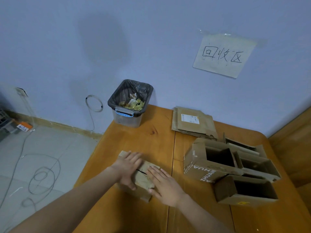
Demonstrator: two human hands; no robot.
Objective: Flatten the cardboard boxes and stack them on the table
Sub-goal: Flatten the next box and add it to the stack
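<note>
Both hands flat, fingers spread, pressing a small cardboard box (141, 175) near the table's (134, 135) left edge: left hand (128, 167), right hand (164, 184). Flattened stack (193, 122) at the table's far edge; open boxes (232, 167) on its right. Lined bin (129, 103) at the far-left corner.

Lined bin (130, 105) of scraps, handwritten wall sign (223, 55), floor cables (42, 175)

A small brown box (143, 175) lies squashed nearly flat near the tabletop's (134, 137) left edge. A flattened stack (193, 123) with a white label rests by the wall. Four open boxes (235, 169) cluster at right, still unflattened.
</note>
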